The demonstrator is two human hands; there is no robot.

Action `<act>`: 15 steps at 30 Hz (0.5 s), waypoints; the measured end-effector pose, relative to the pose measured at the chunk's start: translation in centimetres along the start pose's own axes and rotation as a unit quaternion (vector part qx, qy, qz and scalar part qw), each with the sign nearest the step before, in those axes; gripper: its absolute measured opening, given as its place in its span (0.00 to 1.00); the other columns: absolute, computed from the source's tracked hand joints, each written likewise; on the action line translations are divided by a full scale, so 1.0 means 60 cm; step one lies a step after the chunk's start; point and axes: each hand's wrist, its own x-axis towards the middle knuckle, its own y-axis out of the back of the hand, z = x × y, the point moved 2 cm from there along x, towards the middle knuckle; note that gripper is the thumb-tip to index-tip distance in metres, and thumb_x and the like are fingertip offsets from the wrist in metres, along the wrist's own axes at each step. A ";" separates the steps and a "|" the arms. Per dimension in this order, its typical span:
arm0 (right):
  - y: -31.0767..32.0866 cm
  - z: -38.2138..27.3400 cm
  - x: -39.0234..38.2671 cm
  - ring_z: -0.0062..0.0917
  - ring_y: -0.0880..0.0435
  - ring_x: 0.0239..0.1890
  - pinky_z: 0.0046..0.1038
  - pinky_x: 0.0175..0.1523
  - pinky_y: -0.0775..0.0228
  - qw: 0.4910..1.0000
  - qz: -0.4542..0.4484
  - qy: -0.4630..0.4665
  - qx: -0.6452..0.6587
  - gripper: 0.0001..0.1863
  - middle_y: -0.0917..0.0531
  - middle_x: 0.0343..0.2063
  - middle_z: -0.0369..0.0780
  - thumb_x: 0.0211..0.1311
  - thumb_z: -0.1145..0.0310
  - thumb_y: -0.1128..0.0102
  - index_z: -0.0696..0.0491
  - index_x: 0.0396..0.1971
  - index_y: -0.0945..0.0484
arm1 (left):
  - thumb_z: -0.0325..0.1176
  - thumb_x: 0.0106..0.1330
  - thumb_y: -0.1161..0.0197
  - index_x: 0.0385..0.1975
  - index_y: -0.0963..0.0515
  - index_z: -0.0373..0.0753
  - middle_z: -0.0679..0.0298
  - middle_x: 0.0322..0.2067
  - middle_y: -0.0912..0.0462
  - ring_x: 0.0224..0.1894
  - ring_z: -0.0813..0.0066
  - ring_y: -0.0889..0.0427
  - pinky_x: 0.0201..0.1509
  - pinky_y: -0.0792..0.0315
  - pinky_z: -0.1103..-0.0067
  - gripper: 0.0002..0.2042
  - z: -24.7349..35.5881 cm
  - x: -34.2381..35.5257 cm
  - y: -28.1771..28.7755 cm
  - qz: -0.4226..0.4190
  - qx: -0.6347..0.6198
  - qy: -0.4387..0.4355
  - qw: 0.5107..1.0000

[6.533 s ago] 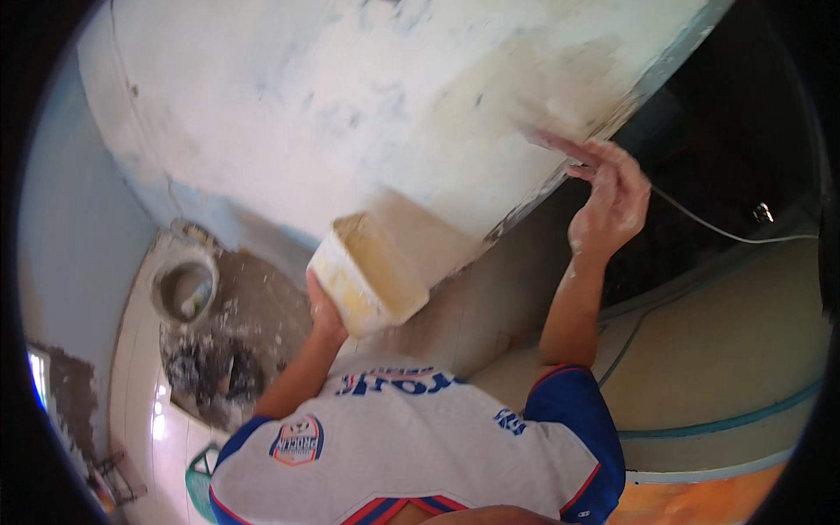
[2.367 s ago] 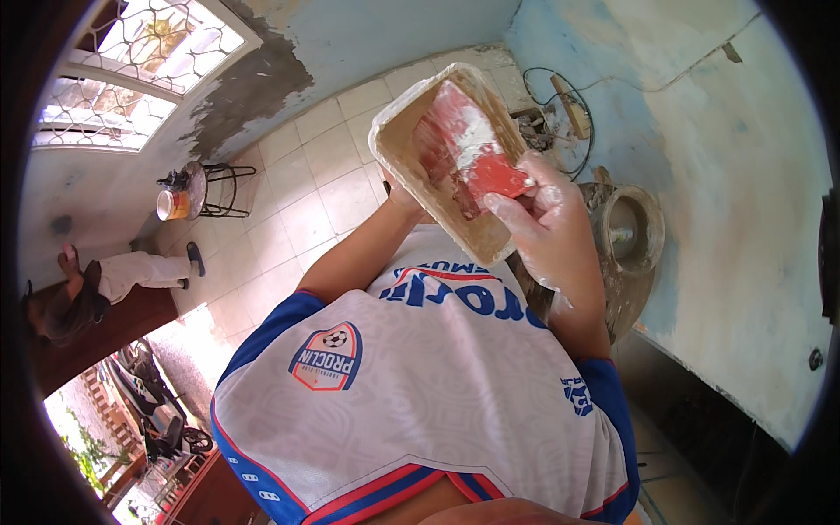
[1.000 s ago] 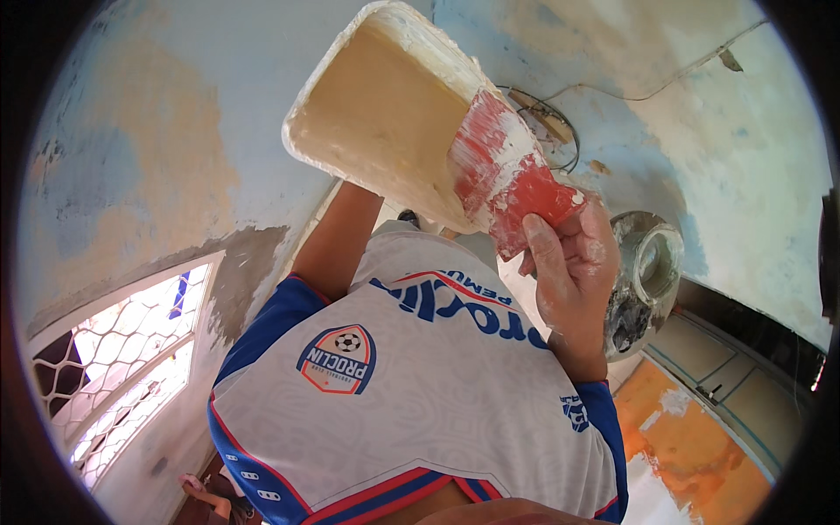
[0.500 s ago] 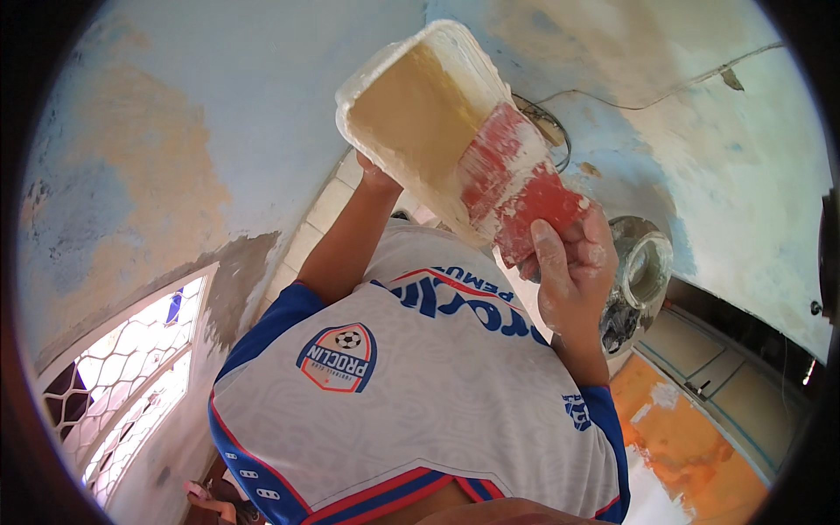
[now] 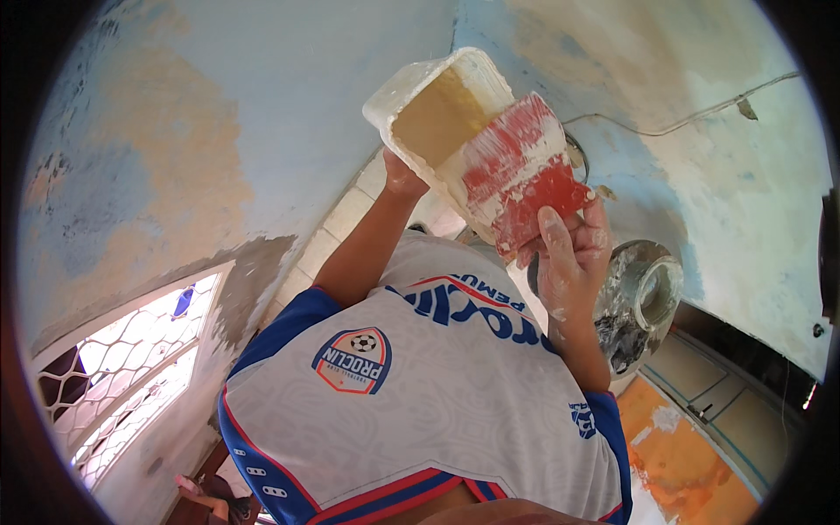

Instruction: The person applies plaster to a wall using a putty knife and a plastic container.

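My left hand point(image 5: 404, 175) grips a white plastic tub point(image 5: 385, 107) from its lower left side, its fingers mostly hidden beneath. The tub is tilted, and its inside looks tan, with pale paste crusted along the rim. In my right hand point(image 5: 573, 254) is a flat red putty scraper point(image 5: 553, 192), pinched between thumb and fingers. White putty streaks the scraper's face and wide edge. It overlaps the tub's near right side; whether it touches the rim I cannot tell. Dried white smears cover my right fingers and wrist.
A grey putty-smeared bucket point(image 5: 643, 297) stands to the right, beyond my right forearm. Patchy blue and tan walls surround me, with a loose wire point(image 5: 669, 131) on the right one. At left is a window with a white grille point(image 5: 131, 372). Another person's arm point(image 5: 199, 492) shows at lower left.
The scraper has turned more face-on, its wide edge rising over the tub's right side. The tub has tilted and shows less of its inside. The whole view has shifted slightly.
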 end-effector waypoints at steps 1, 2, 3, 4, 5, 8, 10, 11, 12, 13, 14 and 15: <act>-0.008 0.001 0.003 0.19 0.16 0.28 0.19 0.25 0.25 1.000 0.010 0.000 0.022 0.16 0.14 0.40 0.43 0.71 0.77 0.45 0.61 0.56 0.31 | 0.66 0.72 0.54 0.72 0.40 0.43 0.59 0.67 0.32 0.68 0.63 0.31 0.69 0.32 0.63 0.38 -0.002 0.000 0.005 0.040 0.007 0.035 0.999; -0.013 0.005 0.006 0.19 0.16 0.28 0.19 0.25 0.25 1.000 0.013 0.000 0.022 0.16 0.14 0.40 0.43 0.71 0.77 0.45 0.61 0.56 0.31 | 0.65 0.72 0.54 0.72 0.40 0.43 0.59 0.67 0.32 0.67 0.62 0.31 0.69 0.32 0.63 0.38 0.001 -0.001 0.004 0.000 -0.008 0.014 1.000; -0.018 0.007 0.010 0.18 0.17 0.28 0.19 0.26 0.26 1.000 0.008 0.020 0.020 0.16 0.14 0.40 0.43 0.71 0.77 0.44 0.60 0.56 0.30 | 0.65 0.72 0.53 0.72 0.39 0.42 0.59 0.67 0.31 0.67 0.62 0.30 0.69 0.32 0.62 0.38 0.020 0.004 -0.028 -0.042 -0.024 -0.003 0.999; -0.021 0.008 0.011 0.17 0.17 0.29 0.18 0.27 0.26 0.999 0.000 0.037 0.018 0.16 0.14 0.41 0.43 0.71 0.77 0.44 0.60 0.56 0.30 | 0.65 0.72 0.53 0.72 0.39 0.42 0.59 0.67 0.31 0.67 0.62 0.30 0.69 0.31 0.62 0.37 0.042 0.007 -0.060 -0.082 -0.040 -0.024 0.996; -0.023 0.004 0.010 0.17 0.17 0.29 0.18 0.27 0.26 0.999 0.004 0.039 0.017 0.16 0.14 0.41 0.43 0.71 0.77 0.44 0.60 0.56 0.30 | 0.64 0.72 0.52 0.71 0.39 0.42 0.59 0.66 0.30 0.67 0.62 0.30 0.69 0.31 0.62 0.37 0.058 0.011 -0.088 -0.122 -0.058 -0.045 0.990; -0.015 -0.011 -0.002 0.16 0.19 0.28 0.16 0.26 0.29 0.994 0.036 0.072 -0.072 0.15 0.14 0.40 0.42 0.72 0.76 0.45 0.59 0.56 0.29 | 0.64 0.72 0.51 0.71 0.39 0.42 0.59 0.66 0.30 0.67 0.61 0.30 0.69 0.31 0.61 0.37 0.056 0.011 -0.066 -0.121 -0.062 -0.028 0.990; 0.004 -0.006 -0.016 0.15 0.21 0.26 0.15 0.25 0.32 0.977 -0.010 -0.002 -0.213 0.14 0.14 0.38 0.40 0.72 0.76 0.45 0.60 0.55 0.29 | 0.64 0.71 0.50 0.72 0.39 0.42 0.59 0.67 0.30 0.67 0.61 0.30 0.69 0.31 0.61 0.38 0.076 0.015 -0.078 -0.084 -0.053 0.021 0.995; 0.006 0.001 -0.022 0.15 0.21 0.25 0.14 0.24 0.34 0.976 -0.016 -0.004 -0.218 0.13 0.15 0.36 0.39 0.72 0.76 0.45 0.60 0.54 0.29 | 0.64 0.72 0.50 0.71 0.39 0.42 0.59 0.66 0.30 0.67 0.61 0.30 0.69 0.31 0.61 0.38 0.076 0.015 -0.080 -0.075 -0.055 0.045 0.995; 0.006 -0.001 -0.024 0.15 0.21 0.25 0.14 0.24 0.34 0.975 -0.010 -0.007 -0.223 0.13 0.15 0.36 0.39 0.72 0.76 0.45 0.60 0.54 0.29 | 0.64 0.72 0.51 0.71 0.39 0.42 0.59 0.66 0.30 0.67 0.61 0.29 0.68 0.31 0.61 0.37 0.074 0.011 -0.077 -0.068 -0.060 0.056 0.994; 0.003 -0.002 -0.026 0.14 0.21 0.24 0.14 0.23 0.33 0.984 -0.009 -0.036 -0.177 0.12 0.15 0.36 0.39 0.72 0.76 0.46 0.60 0.53 0.28 | 0.64 0.72 0.51 0.71 0.39 0.42 0.59 0.66 0.30 0.67 0.61 0.29 0.68 0.31 0.61 0.37 0.068 0.006 -0.078 -0.063 -0.062 0.066 0.994; 0.001 -0.003 -0.029 0.14 0.21 0.24 0.15 0.23 0.33 0.989 -0.009 -0.064 -0.131 0.11 0.15 0.35 0.39 0.73 0.76 0.46 0.60 0.52 0.28 | 0.63 0.72 0.51 0.71 0.38 0.42 0.59 0.66 0.29 0.66 0.61 0.29 0.68 0.30 0.61 0.37 0.058 -0.001 -0.081 -0.061 -0.067 0.074 0.993; -0.004 -0.003 -0.031 0.15 0.20 0.25 0.15 0.23 0.32 0.991 -0.006 -0.051 -0.123 0.12 0.15 0.35 0.40 0.73 0.76 0.46 0.61 0.53 0.28 | 0.63 0.72 0.51 0.71 0.38 0.42 0.59 0.65 0.29 0.66 0.61 0.28 0.68 0.30 0.61 0.36 0.050 -0.005 -0.082 -0.060 -0.070 0.083 0.992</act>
